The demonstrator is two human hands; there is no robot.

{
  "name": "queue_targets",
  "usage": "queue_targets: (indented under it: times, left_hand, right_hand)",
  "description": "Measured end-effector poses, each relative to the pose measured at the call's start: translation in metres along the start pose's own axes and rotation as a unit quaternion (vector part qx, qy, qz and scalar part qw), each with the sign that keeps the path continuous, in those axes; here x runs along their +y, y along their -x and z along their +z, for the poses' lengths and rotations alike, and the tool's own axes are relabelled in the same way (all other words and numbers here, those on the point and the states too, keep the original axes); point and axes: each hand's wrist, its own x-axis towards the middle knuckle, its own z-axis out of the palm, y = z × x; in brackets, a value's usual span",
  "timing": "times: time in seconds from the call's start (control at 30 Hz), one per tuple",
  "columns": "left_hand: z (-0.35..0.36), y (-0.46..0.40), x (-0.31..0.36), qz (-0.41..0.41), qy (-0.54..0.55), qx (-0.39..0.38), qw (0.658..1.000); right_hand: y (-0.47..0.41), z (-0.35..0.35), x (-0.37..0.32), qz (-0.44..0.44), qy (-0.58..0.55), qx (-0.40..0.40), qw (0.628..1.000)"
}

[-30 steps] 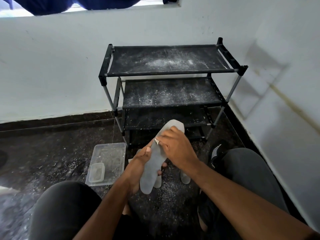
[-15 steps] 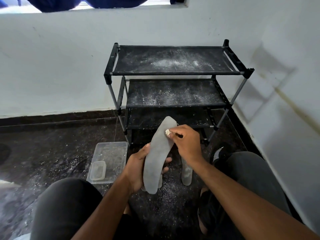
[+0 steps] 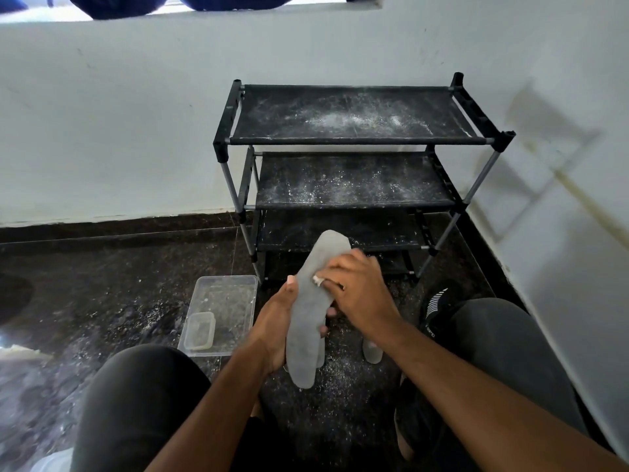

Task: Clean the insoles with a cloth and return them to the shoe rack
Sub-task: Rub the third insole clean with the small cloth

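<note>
Right hand (image 3: 360,294) slid down insole (image 3: 309,321) pinching cloth (image 3: 318,280), left hand (image 3: 277,321) grip clasping insole edge

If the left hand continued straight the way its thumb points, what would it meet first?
Probably the shoe rack, near its lower shelves beyond the insole that the left hand holds; depth is unclear.

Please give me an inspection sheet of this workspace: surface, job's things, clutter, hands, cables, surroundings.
Surface: dark floor, strewn with white powder.
Job's things: grey insole held up; small white cloth against it; another insole on the floor; rack shelves dusty, no insoles on them.
Clutter: clear tray with a small tub inside; black shoe.
Hands: left hand grips the insole; right hand pinches the cloth.
Cables: nothing seen.
Surroundings: white walls.
</note>
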Motion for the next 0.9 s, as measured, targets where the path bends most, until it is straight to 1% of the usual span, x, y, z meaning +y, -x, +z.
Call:
queue_targets:
  times: [0.1,0.13,0.23,0.27,0.4,0.43,0.5,0.53,0.6,0.77,0.9]
  left_hand:
    - [-0.001,0.0,0.001,-0.001,0.001,-0.034,0.999]
    - [-0.002,-0.001,0.001,-0.001,-0.003,-0.041,0.999]
    - [-0.003,0.0,-0.001,-0.003,-0.019,-0.048,0.999]
    - [-0.003,0.0,-0.001,-0.004,-0.025,-0.044,0.999]
    - [-0.008,-0.003,-0.002,-0.012,-0.043,-0.032,0.998]
    - [-0.007,-0.003,-0.001,-0.013,-0.042,-0.031,0.999]
    - [-0.007,-0.002,-0.001,-0.011,-0.031,-0.03,0.999]
    - [-0.006,-0.001,-0.002,-0.009,-0.024,-0.028,0.999]
    - [-0.006,-0.002,-0.002,-0.005,-0.015,-0.023,1.0]
    - [-0.004,-0.002,-0.002,0.007,-0.029,-0.043,0.999]
    - [-0.004,-0.005,-0.005,0.005,-0.007,-0.06,0.998]
  right_hand:
    - [-0.008,-0.009,0.014,0.083,0.006,0.062,0.995]
    - [-0.008,-0.008,0.015,0.089,-0.009,0.064,0.994]
    - [-0.001,-0.004,0.006,0.059,-0.04,0.009,0.997]
    - [-0.001,-0.003,0.007,0.057,-0.042,0.003,0.997]
    - [-0.011,-0.012,0.017,0.121,-0.071,0.075,0.987]
    - [-0.011,-0.013,0.014,0.117,-0.084,0.069,0.987]
    - [-0.004,-0.011,0.002,0.087,-0.109,0.03,0.99]
    - [0.0,-0.008,-0.003,0.071,-0.11,0.01,0.991]
    - [0.002,-0.004,-0.008,0.059,-0.094,0.001,0.994]
    - [-0.01,-0.011,0.0,0.139,-0.14,0.05,0.979]
    - [-0.011,-0.014,0.004,0.201,-0.153,0.068,0.965]
